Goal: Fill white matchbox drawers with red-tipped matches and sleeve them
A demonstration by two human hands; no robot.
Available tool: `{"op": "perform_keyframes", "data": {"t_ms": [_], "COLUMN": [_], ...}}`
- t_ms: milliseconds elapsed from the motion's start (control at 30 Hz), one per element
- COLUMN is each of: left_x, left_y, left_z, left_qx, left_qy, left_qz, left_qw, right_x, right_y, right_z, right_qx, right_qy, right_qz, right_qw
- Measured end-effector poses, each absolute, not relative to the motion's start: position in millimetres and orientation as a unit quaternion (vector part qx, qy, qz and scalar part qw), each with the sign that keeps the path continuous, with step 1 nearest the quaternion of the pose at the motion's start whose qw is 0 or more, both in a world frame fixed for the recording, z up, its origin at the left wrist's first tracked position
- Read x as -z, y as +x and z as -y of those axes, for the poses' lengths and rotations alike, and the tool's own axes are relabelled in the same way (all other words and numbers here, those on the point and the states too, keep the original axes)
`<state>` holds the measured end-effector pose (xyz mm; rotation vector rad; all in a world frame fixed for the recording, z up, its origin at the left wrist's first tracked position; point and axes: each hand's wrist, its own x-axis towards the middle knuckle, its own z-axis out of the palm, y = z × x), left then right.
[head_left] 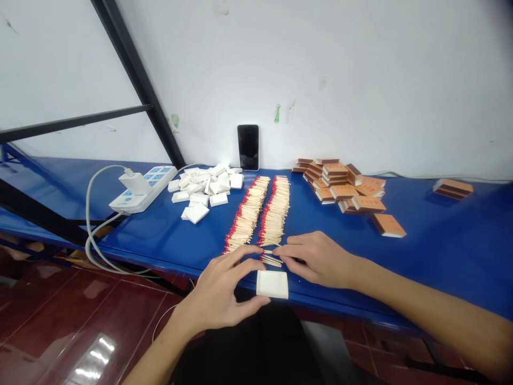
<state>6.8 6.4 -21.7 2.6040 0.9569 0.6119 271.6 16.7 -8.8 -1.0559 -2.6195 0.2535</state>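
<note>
My left hand (224,291) grips a small white matchbox tray (272,284) between a finger and thumb at the table's front edge. The tray's inside faces up and looks bare. Its index finger reaches past the tray to the red heads of a few matches (271,260). From the other side, my right hand (310,259) has its fingers closed at the pale ends of these matches; how many it pinches is hidden. Just beyond lie two long rows of red-tipped matches, a left row (248,216) and a right row (276,211).
White trays (210,184) are heaped at the back left beside a power strip (144,190) with white cables. Orange-brown matchbox sleeves (344,184) are piled at the back right, with a couple (452,188) farther right. A phone (248,147) leans on the wall.
</note>
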Motion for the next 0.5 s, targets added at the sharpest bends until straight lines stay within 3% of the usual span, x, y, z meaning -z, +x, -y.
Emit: {"op": "perform_keyframes", "data": {"t_ms": [500], "left_x": [19.9], "left_y": [7.3], "left_z": [-6.9], "left_qx": [-0.236], "left_qy": [0.906], "left_qz": [-0.307], "left_qw": [0.172], "right_x": [10.7], "right_y": [271.4], "right_z": [-10.9], "right_qx": [-0.084], "right_qy": [-0.35], "right_qz": [0.916], "right_qw": [0.177]}}
